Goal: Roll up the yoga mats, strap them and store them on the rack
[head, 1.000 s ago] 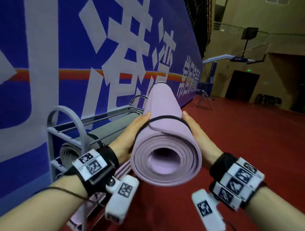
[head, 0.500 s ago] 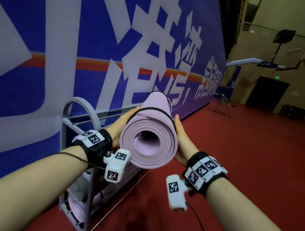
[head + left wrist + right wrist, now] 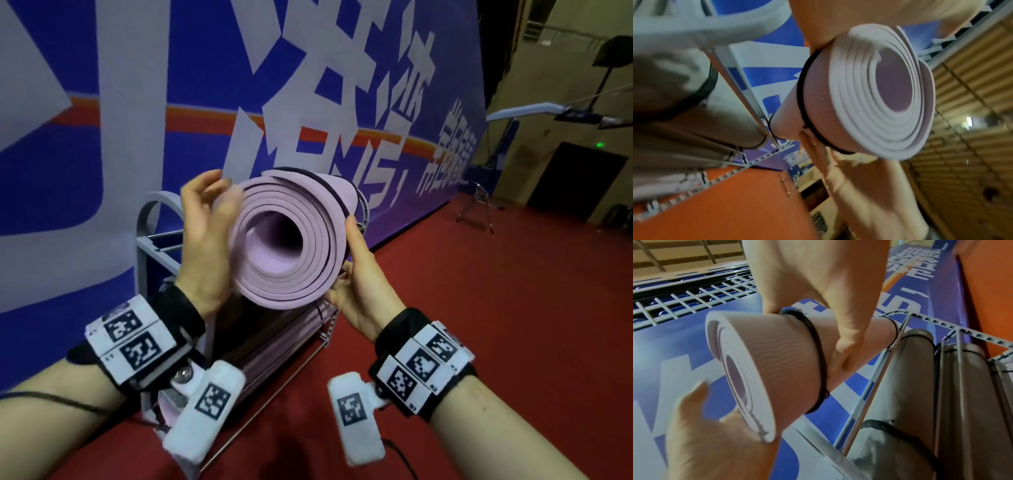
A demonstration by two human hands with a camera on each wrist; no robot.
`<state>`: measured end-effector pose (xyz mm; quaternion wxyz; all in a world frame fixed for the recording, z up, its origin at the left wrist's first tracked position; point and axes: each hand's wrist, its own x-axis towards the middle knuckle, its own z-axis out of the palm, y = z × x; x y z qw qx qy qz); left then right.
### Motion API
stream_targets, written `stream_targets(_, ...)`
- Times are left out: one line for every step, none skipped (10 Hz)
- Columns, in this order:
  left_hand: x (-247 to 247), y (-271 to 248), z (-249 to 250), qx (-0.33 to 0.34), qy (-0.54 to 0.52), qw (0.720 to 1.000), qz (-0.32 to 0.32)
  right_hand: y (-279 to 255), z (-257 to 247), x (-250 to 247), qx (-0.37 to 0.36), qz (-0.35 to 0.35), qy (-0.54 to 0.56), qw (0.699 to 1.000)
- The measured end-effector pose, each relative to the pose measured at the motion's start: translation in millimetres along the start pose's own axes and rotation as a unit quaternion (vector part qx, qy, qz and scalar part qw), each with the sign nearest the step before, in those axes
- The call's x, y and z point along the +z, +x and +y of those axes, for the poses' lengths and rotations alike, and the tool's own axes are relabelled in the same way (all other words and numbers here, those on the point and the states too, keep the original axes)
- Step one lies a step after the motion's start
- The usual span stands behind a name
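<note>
A rolled pink yoga mat (image 3: 291,240) is held level over the grey rack (image 3: 142,274), its spiral end facing me. Two black straps ring it, one near this end (image 3: 818,361) and one at the far end (image 3: 894,327), which lies by the rack's far arch. My right hand (image 3: 359,277) grips the mat from its right and under side, just behind the near strap. My left hand (image 3: 209,222) is beside the near end with fingers spread and blurred, touching the end's rim. Strapped grey mats (image 3: 900,386) lie on the rack's upper level.
Pink rolled mats (image 3: 274,342) lie on the rack's lower shelf. A blue banner wall (image 3: 102,137) stands right behind the rack. Red floor (image 3: 479,342) spreads to the right, with a folding stand (image 3: 479,209) and a dark doorway (image 3: 575,185) far off.
My left hand has let go of the mat's left side and come round to its near end. The mat has risen and sits further in over the rack.
</note>
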<state>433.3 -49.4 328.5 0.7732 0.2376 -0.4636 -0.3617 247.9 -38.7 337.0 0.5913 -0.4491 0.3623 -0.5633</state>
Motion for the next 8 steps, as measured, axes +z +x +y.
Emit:
stream_targets(-4,1,3,0.086,0.201,0.975,-0.028,4,12,13,-0.007,0.039,0.050,0.998)
stream_targets(-5,24,6,0.132,0.319,0.938,0.038,6,22,19,-0.008,0.026,0.057,0.998)
stream_targets(2,66,26,0.162,0.338,0.926,0.045,3,21,8,0.005,0.038,-0.017,0.999)
stream_targets(-4,131,52,0.137,0.337,0.928,0.082,-5,16,-25,-0.013,0.120,-0.043,0.992)
stream_targets(-35,169,56,0.117,0.356,0.917,0.136,-22,10,-57,-0.024,0.164,-0.055,0.985)
stream_targets(-84,158,34,0.084,0.436,0.883,0.150,-38,11,-81,-0.018,0.187,-0.113,0.976)
stream_targets(-112,149,18,0.049,0.478,0.862,0.164,-45,9,-90,-0.022,0.184,-0.136,0.973)
stream_targets(-102,149,26,0.049,0.457,0.849,0.260,-44,5,-94,-0.030,0.205,-0.134,0.969)
